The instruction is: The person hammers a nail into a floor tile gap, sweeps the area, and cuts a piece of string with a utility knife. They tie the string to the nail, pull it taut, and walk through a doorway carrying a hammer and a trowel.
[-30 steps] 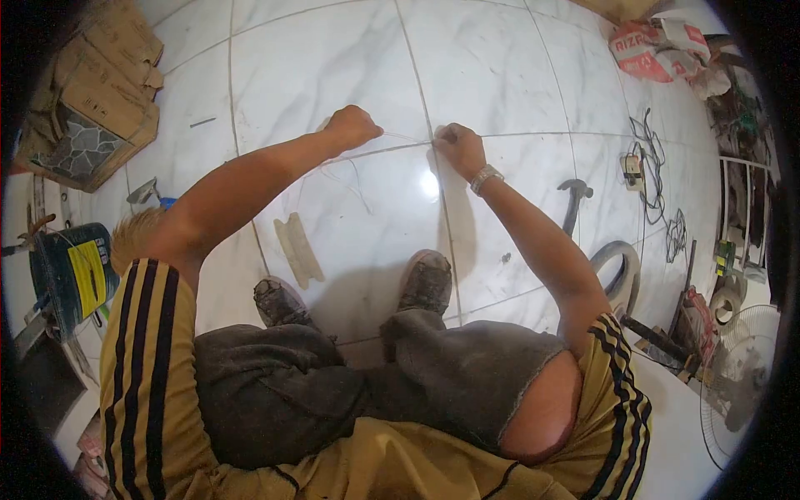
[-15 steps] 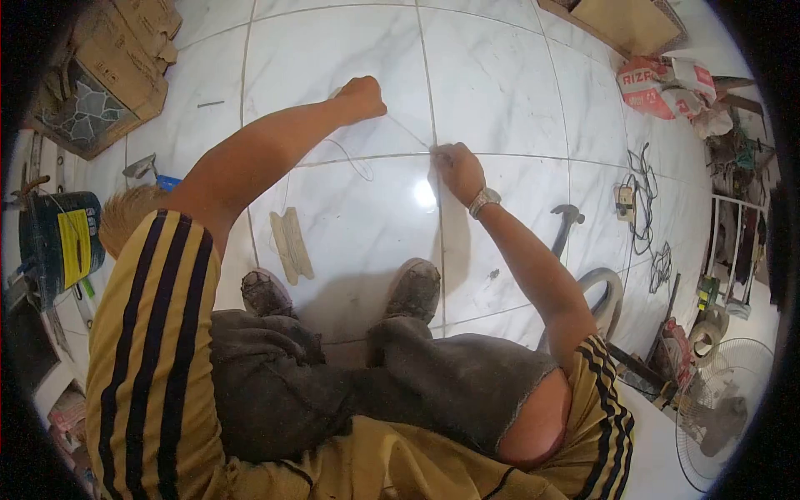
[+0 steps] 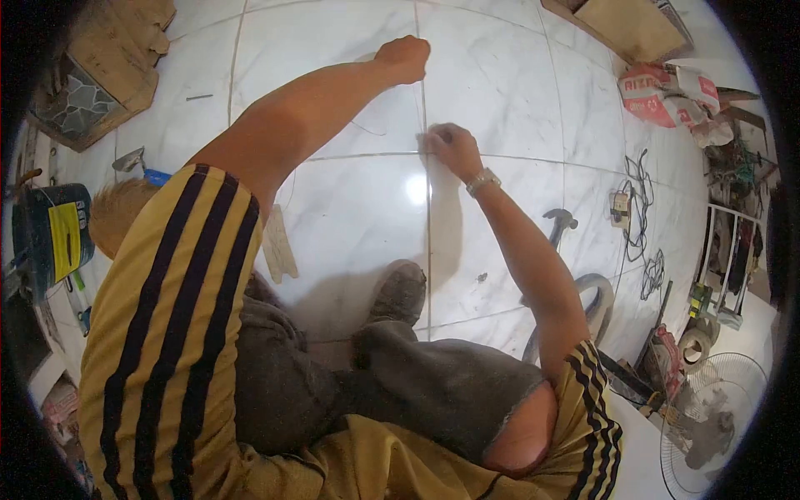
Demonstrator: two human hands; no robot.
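My left hand (image 3: 403,60) is a closed fist far forward over the tiles, gripping a thin white string (image 3: 369,130), part of which hangs below my forearm. Closer to me, my right hand (image 3: 454,150) has its fingers pinched together on the string and wears a wristwatch (image 3: 483,181). Between the two hands the stretch of string is very faint and runs near a grout line. A flat pale winder (image 3: 279,244) wound with string lies on the floor, partly covered by my left arm.
To the right lie a claw hammer (image 3: 560,223), a black cord with an outlet box (image 3: 619,208) and a fan (image 3: 712,425). Cardboard boxes (image 3: 125,50) stand at the left, near a trowel (image 3: 128,160), a brush (image 3: 125,215) and a nail (image 3: 199,97). A torn bag (image 3: 658,93) sits back right.
My left hand has moved forward and to the right, away from my body. My right hand has shifted only slightly. My left arm now covers more of the winder and my left shoe.
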